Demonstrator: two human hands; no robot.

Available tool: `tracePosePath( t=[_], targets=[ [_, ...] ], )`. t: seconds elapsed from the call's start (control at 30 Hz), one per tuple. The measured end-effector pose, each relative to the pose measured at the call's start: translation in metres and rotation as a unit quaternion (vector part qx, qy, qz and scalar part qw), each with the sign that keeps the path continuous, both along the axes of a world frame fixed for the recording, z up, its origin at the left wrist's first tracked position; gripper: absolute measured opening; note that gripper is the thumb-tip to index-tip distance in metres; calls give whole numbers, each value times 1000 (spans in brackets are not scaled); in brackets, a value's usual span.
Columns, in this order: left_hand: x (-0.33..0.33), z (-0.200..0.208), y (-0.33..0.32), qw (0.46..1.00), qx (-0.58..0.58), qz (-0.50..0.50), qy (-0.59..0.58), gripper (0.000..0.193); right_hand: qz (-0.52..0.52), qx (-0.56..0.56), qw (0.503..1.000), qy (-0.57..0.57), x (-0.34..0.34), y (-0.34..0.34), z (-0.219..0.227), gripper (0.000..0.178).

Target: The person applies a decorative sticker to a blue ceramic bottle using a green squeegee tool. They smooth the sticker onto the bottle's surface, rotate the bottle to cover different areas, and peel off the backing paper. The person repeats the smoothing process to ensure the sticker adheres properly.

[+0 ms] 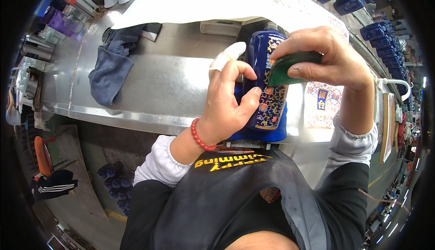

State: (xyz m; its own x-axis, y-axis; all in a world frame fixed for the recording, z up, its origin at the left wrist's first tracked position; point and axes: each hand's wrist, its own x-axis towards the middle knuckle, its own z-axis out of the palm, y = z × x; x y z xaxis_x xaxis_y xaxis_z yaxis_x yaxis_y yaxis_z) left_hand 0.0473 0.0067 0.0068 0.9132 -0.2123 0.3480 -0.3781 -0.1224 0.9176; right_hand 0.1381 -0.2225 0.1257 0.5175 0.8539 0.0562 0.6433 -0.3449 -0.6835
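A dark blue glossy bottle (258, 53) lies on a blue cloth-covered rest (279, 131), its neck pointing away from me. A floral decal (268, 107) in gold, red and white covers its right-hand side. My left hand (226, 107) is curled against the bottle's left side, thumb and index finger touching it; white wrapping covers one of its fingers. Between thumb and fingers, my right hand (340, 62) grips a green flat scraper (286, 72), its edge against the decal. The scraper and right fingers hide part of the bottle.
A grey-blue cloth (111, 71) lies on the metal table (167, 84) to the left. Beyond the bottle are a white box (220, 28) and large white paper (195, 1). Patterned decal sheets (321, 109) lie at right. Blue bottles (349, 3) line the far right.
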Motion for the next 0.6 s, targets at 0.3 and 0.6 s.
tracePosePath(
  t=[0.3,0.6],
  targets=[
    [-13,1,2,973,120,64,-184,31,-201,87,975,23,-44,-11,-17,29],
    [-21,11,3,960,191,63,-196,35,-367,164,916,-2,-97,-6,-45,29]
  ],
)
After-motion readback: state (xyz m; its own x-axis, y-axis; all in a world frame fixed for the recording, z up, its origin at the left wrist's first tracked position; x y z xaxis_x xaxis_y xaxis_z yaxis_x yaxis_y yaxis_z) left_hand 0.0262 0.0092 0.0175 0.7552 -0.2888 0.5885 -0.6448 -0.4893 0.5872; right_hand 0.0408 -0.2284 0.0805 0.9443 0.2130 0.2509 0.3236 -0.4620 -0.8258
